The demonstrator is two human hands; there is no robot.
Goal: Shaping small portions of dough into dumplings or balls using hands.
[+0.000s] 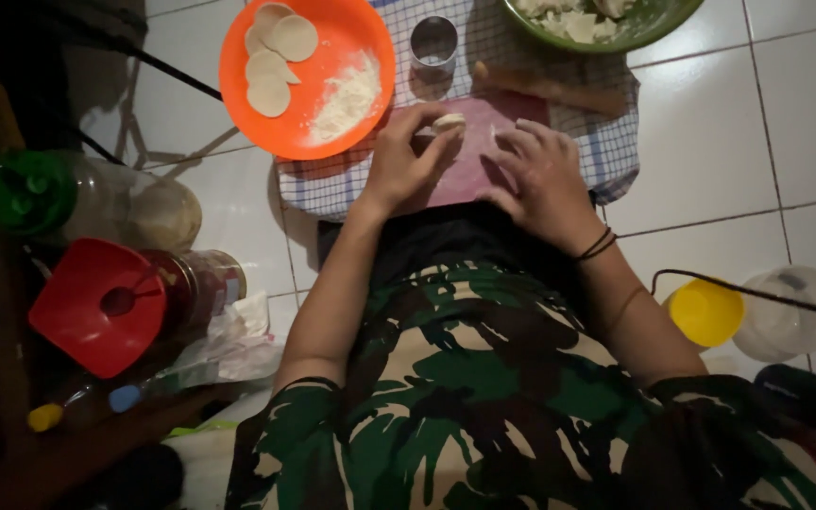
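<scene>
one view only, from a camera on the person's head, looking steeply down along their own chest and arms to the tiled floor [710, 85]. it faces forward and down, close in. the hands fall in the upper middle of the frame, an orange plate [238, 66] sits top left, and a green bowl [654, 28] is cut by the top edge.

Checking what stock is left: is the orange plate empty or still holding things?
Not empty. The orange plate holds four round dough discs and a heap of white flour.
</scene>
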